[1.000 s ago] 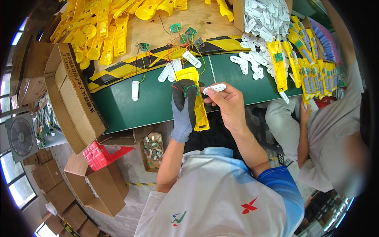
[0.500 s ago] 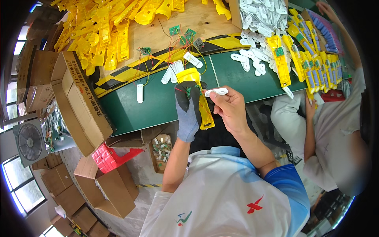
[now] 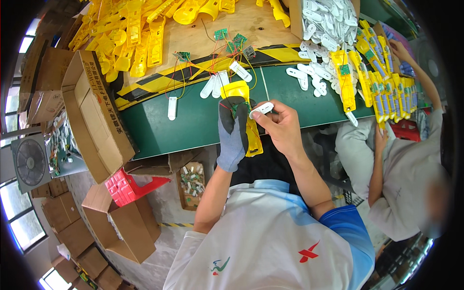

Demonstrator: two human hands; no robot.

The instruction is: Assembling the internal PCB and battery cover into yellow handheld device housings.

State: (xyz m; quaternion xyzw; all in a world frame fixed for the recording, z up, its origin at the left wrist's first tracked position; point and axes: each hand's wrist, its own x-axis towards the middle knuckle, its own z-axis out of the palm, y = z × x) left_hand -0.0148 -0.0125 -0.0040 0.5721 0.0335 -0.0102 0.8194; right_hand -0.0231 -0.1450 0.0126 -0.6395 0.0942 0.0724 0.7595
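Note:
In a grey-and-black work glove, my left hand point(image 3: 233, 128) is closed around a yellow plastic housing point(image 3: 254, 140) just off the table's front edge. A bit of green circuit board shows at the gloved fingers; the rest of it is hidden. My bare right hand point(image 3: 284, 128) pinches a small white oval plastic cover point(image 3: 262, 110) between thumb and fingers. That cover is tilted beside the housing, its left end close to the gloved fingertips; whether they touch I cannot tell. Beyond my left hand, white plastic pieces point(image 3: 240, 71) with thin wires lie on the green table point(image 3: 188, 128).
Yellow housings point(image 3: 133, 29) are heaped at the far left, green circuit boards point(image 3: 238, 42) near the striped edge. White covers point(image 3: 328, 24) fill a box at the far right. Filled yellow housings point(image 3: 386, 96) stand near a co-worker point(image 3: 401, 179). A long carton point(image 3: 94, 121) borders the left.
The white cover has turned from nearly level to slanting, its right end raised. My right hand has shifted slightly with it. The left hand keeps its hold on the housing.

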